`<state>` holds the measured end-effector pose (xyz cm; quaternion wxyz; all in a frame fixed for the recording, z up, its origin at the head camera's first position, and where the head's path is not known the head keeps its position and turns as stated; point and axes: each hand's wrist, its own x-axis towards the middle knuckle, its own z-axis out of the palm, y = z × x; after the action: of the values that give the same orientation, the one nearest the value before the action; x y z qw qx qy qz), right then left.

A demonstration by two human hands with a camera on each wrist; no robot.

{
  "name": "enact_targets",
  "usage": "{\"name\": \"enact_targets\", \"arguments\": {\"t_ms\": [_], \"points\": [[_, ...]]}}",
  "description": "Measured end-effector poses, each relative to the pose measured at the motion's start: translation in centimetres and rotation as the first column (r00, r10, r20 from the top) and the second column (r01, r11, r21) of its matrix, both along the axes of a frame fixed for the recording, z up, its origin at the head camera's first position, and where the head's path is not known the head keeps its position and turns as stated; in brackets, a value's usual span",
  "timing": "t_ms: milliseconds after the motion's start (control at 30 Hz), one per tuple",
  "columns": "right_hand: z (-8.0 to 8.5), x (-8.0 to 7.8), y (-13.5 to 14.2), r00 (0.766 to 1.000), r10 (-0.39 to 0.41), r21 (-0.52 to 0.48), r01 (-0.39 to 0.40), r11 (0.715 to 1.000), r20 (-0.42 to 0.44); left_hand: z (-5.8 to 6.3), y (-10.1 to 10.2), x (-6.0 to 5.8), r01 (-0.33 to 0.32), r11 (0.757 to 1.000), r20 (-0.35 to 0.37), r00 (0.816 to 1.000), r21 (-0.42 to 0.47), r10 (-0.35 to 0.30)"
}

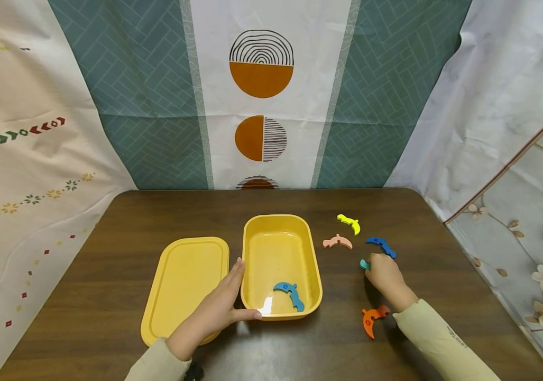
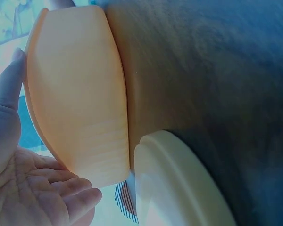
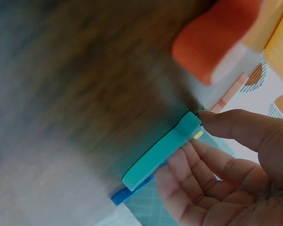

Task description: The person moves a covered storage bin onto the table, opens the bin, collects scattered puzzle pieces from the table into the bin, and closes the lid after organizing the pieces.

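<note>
My left hand (image 1: 221,304) rests against the yellow plastic box (image 1: 317,264), fingers fairly straight along its left rim and thumb at the front corner. In the left wrist view, the thumb and fingertips (image 2: 82,205) touch the box's rim. Inside the box lies a blue curved, knife-shaped toy piece (image 1: 294,297). Right of the box, my right hand (image 1: 387,278) pinches a teal knife-shaped toy piece (image 3: 162,150) low over the table, mostly hidden by the hand in the head view. A dark blue piece (image 1: 383,246) lies just beyond that hand, and an orange one (image 1: 373,320) nearer me.
A yellow lid (image 1: 190,280) lies flat left of the box. On the brown table (image 1: 123,254), a pink piece (image 1: 338,242) and a bright yellow piece (image 1: 349,223) lie to the box's right. Patterned cloth (image 1: 157,95) hangs behind the table.
</note>
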<state>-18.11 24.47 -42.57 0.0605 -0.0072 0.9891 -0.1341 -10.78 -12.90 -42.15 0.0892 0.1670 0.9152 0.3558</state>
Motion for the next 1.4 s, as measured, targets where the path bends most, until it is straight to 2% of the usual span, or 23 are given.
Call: {"name": "enact_targets", "arguments": {"t_ms": [367,733,1033,1400], "points": [[0.2,0.0,-0.7,0.998,0.037,-0.017,-0.038,0.999,-0.044,0.0,-0.1,0.0,0.004,1.0,0.014,1.0,0.003,-0.004],[1.0,0.5,-1.5,0.979,0.05,-0.035,-0.057,0.998,-0.196,0.0,0.0,0.0,0.005,1.0,0.031,1.0,0.026,-0.006],[2.3,0.9,-3.0,0.968,0.086,-0.073,-0.105,0.992,-0.236,0.2,0.0,-0.1,0.008,0.999,0.044,0.999,0.038,-0.009],[3.7,0.9,-4.9,0.925,0.153,-0.041,-0.178,0.983,-0.346,0.2,0.1,-0.1,0.003,0.998,0.073,0.997,0.063,-0.008]]}}
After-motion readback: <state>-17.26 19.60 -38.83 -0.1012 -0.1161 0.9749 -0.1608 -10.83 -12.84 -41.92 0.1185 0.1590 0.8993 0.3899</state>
